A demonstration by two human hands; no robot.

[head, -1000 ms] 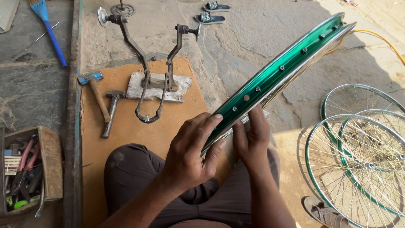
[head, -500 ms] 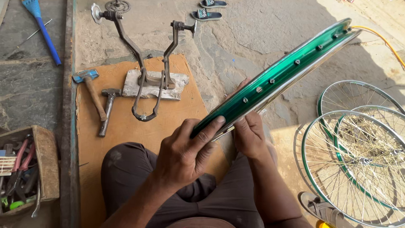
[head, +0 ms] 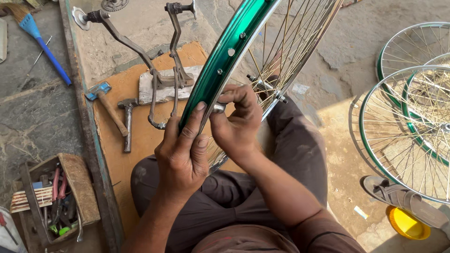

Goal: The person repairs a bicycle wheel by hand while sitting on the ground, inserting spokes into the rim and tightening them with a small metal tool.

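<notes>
The left hand [head: 183, 154] holds the green wheel rim [head: 225, 61] tight. The right hand [head: 236, 124] pinches a small metal part at the rim. A wooden tool box [head: 82, 187] sits at the left.

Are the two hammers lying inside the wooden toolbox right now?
No, both hammers lie on the orange board beside the metal stand, apart from the wooden toolbox at lower left.

Green-painted metal bicycle wheel rim [head: 220, 70] with thin silver spokes [head: 290, 42]: held tilted on edge over the lap, centre frame, upper end running far-right out of view.
</notes>
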